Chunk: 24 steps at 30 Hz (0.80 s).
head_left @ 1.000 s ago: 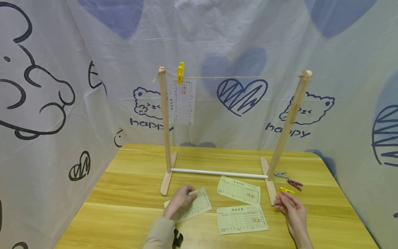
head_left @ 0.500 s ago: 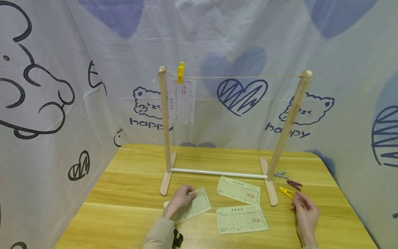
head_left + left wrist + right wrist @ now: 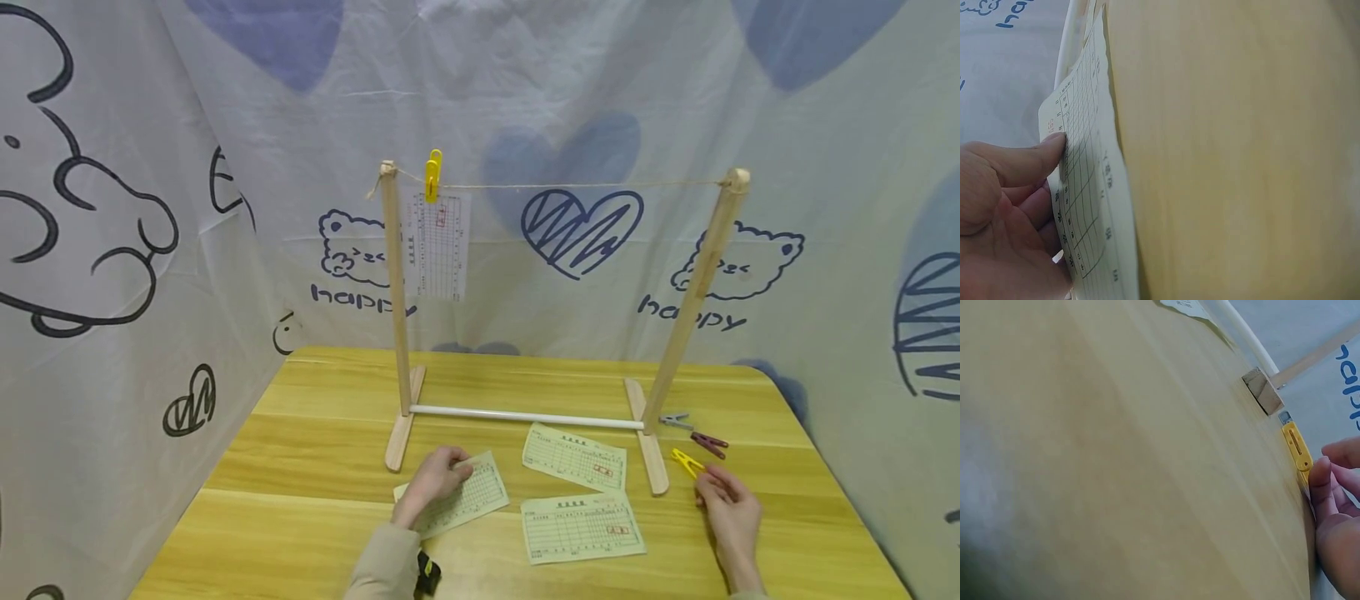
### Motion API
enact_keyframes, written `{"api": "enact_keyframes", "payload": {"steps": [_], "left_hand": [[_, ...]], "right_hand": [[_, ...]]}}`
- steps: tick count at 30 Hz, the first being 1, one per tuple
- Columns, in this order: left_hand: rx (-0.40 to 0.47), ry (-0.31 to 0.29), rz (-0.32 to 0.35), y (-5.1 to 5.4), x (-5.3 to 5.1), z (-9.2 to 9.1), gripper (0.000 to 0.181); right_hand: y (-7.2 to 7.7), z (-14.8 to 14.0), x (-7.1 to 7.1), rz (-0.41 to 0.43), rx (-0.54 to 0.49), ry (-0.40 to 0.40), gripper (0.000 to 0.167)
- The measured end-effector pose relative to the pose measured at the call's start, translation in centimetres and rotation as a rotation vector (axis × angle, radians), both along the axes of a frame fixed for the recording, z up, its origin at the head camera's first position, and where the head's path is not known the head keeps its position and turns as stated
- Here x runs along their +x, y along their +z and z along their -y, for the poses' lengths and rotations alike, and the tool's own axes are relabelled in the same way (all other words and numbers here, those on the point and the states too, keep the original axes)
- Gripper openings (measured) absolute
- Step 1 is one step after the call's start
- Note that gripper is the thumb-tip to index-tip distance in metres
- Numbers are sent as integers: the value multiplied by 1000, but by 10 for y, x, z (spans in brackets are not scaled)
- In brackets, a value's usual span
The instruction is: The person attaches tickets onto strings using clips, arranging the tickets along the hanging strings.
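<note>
My left hand [image 3: 437, 485] pinches a pale green printed receipt slip [image 3: 483, 487], lying at an angle on the table. In the left wrist view, the thumb lies on the slip's face and the other fingers are behind its edge. At the right, the thumb and fingertips of my right hand [image 3: 731, 508] pinch the near end of a yellow clothespin [image 3: 686, 461]; they partly hide that end. Two more receipt slips, one farther [image 3: 574, 457] and one nearer [image 3: 583, 529], lie between the hands. Another slip [image 3: 440, 250] hangs from the string under a yellow clothespin [image 3: 432, 177].
A wooden frame [image 3: 396, 292] with a white crossbar [image 3: 525, 417] stands mid-table, string [image 3: 570, 186] stretched between its posts. Beside its right foot lie a grey clothespin [image 3: 677, 421] and a dark red clothespin [image 3: 709, 445]. A printed cloth [image 3: 570, 75] hangs behind.
My right hand has moved right from the frame's foot to the yellow clothespin, which has turned slightly. The left hand and its receipt slip have stayed in place.
</note>
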<state>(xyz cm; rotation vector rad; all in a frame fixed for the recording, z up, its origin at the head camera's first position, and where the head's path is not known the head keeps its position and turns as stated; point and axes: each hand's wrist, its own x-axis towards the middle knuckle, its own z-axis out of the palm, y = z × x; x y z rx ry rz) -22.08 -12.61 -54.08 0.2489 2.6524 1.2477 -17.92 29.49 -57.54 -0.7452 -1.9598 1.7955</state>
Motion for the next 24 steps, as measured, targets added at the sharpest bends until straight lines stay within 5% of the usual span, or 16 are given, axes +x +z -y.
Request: {"api": "enact_keyframes", "payload": {"steps": [5, 15, 24], "left_hand": [[3, -2, -3, 0, 0, 0, 14], [0, -1, 4, 0, 0, 0, 14], [7, -4, 0, 0, 0, 1, 15]], "right_hand": [[-1, 0, 0, 21, 48, 4, 43], [0, -1, -1, 116, 308, 33, 50], [1, -3, -4, 102, 346, 70, 49]]}}
